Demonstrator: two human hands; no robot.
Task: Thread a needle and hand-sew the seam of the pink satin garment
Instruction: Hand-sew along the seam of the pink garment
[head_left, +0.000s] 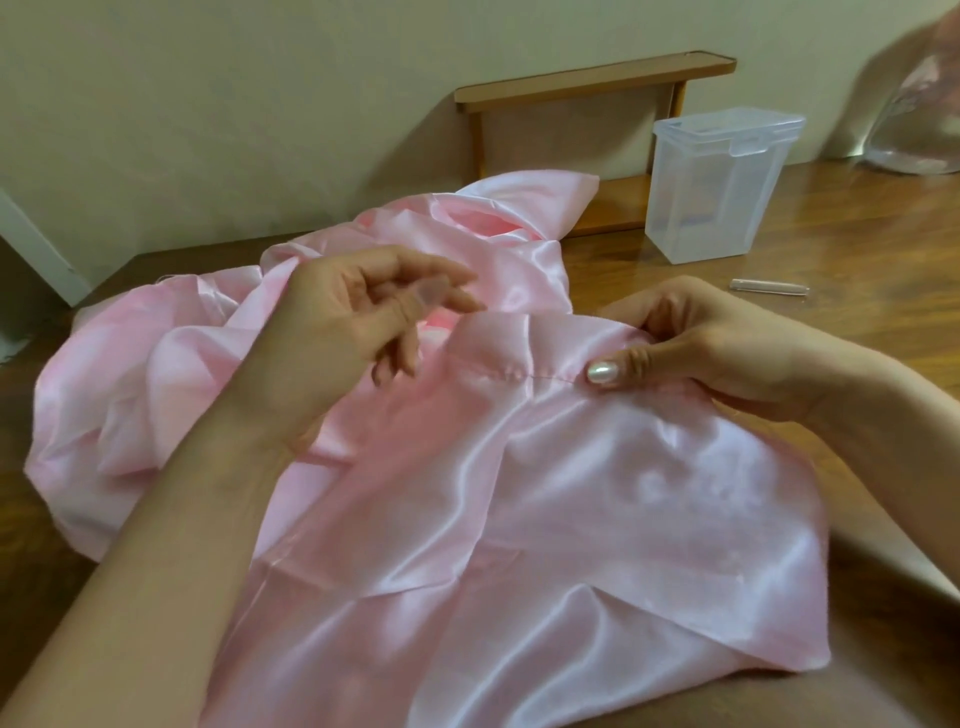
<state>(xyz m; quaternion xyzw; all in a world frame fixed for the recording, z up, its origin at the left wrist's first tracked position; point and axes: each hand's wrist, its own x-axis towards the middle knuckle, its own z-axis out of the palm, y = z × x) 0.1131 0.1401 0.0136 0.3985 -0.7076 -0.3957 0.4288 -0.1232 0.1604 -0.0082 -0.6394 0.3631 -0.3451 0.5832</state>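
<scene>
Watching the feed, I see the pink garment (545, 519) covering the left and middle of the worktop (857, 249). It is bunched in folds toward the far left corner and spread smooth toward the near edge, where it runs out of view. My left hand (343, 317) hovers above the bunched folds, just left of the seam. Its fingers are curled and blurred, with thumb and fingertips close together, and I cannot tell whether that grip holds anything. The seam (519, 375) shows as a short line of stitches along a folded edge, running between the two hands. At its right end my right hand (727, 348) has a narrow grip on the cloth: the thumb (605, 373) presses on top by the stitch line and the other fingers curl behind the fold. At the far edge a low wooden shelf (592, 88) stands against the wall, with a lidded clear plastic box (722, 187) upright just in front of its right end. Near the box, toward the right edge, a small clear tube (769, 287) lies flat on bare wood. In the far right corner stands a clear rounded vessel (924, 124), blurred.
</scene>
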